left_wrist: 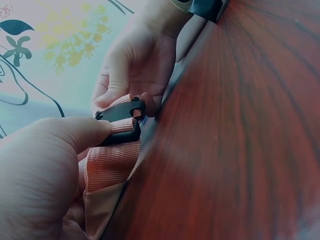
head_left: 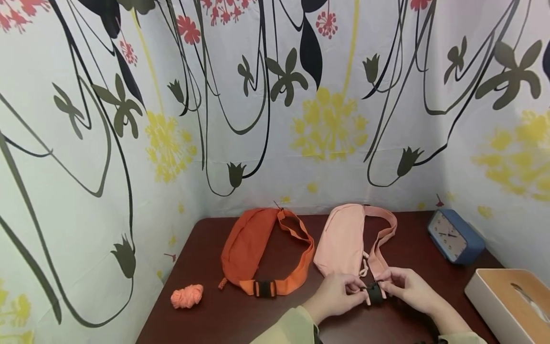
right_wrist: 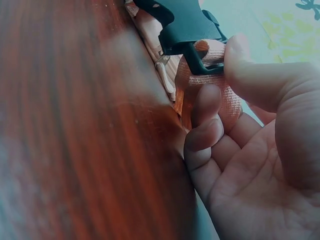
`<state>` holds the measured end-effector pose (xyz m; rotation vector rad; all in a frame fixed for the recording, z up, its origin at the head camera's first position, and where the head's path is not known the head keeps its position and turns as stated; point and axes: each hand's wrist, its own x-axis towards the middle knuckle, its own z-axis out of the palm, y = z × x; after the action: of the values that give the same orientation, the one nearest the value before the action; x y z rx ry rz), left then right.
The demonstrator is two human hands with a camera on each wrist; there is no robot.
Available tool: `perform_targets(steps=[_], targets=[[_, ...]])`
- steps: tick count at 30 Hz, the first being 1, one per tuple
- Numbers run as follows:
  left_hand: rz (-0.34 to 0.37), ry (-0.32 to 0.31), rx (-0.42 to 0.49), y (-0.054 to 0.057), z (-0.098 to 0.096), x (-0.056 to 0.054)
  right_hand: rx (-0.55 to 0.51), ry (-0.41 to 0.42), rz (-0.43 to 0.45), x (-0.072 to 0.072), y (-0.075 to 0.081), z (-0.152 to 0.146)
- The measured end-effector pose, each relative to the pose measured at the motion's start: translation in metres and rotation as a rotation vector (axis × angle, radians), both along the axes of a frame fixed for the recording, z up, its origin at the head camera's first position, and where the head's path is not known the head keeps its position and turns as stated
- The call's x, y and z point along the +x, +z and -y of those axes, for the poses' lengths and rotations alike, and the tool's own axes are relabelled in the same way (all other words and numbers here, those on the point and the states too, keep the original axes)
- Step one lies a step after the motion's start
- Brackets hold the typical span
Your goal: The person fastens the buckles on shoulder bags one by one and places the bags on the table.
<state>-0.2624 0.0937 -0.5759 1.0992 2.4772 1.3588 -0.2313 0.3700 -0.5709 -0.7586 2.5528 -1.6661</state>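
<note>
A pale pink waist bag (head_left: 342, 236) lies on the table, its strap (head_left: 388, 231) curving round to a black side-release buckle (head_left: 375, 293). My left hand (head_left: 339, 297) pinches the buckle's left end, where webbing passes through it; the left wrist view shows the thumb (left_wrist: 90, 131) on that end. On the other side, my right hand (head_left: 408, 289) pinches the strap webbing (right_wrist: 231, 107) right beside the buckle, thumb against forefinger. The two buckle halves sit together between the hands. Whether they are fully latched I cannot tell.
To the left is an orange waist bag (head_left: 245, 248) with its black buckle (head_left: 264, 288) fastened. A crumpled coral bundle (head_left: 186, 296) lies near the table's left edge. A blue clock (head_left: 457, 236) stands at the back right, and a tissue box (head_left: 511, 298) at the right front. Patterned fabric (head_left: 275, 119) surrounds the table.
</note>
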Motion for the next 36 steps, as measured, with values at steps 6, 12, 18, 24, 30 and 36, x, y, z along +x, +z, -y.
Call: perform_targets(steps=[6,12,18,24,30,36], targets=[[0.038,0.019,0.053,0.009,0.0,-0.009,0.038,-0.066,0.002,-0.008,0.009,0.001],[0.041,0.029,0.059,0.014,-0.002,-0.015,0.057,-0.128,-0.018,-0.011,0.016,0.004],[0.059,0.031,0.049,0.013,-0.004,-0.015,0.061,-0.153,-0.04,-0.009,0.016,0.005],[0.072,0.032,0.058,0.006,-0.002,-0.012,0.068,-0.217,-0.063,-0.004,0.012,-0.004],[0.065,0.036,0.077,0.002,-0.003,-0.008,0.036,-0.197,-0.029,0.002,0.007,-0.011],[0.035,0.037,0.07,0.002,-0.004,-0.007,0.033,-0.135,-0.014,0.001,0.006,-0.003]])
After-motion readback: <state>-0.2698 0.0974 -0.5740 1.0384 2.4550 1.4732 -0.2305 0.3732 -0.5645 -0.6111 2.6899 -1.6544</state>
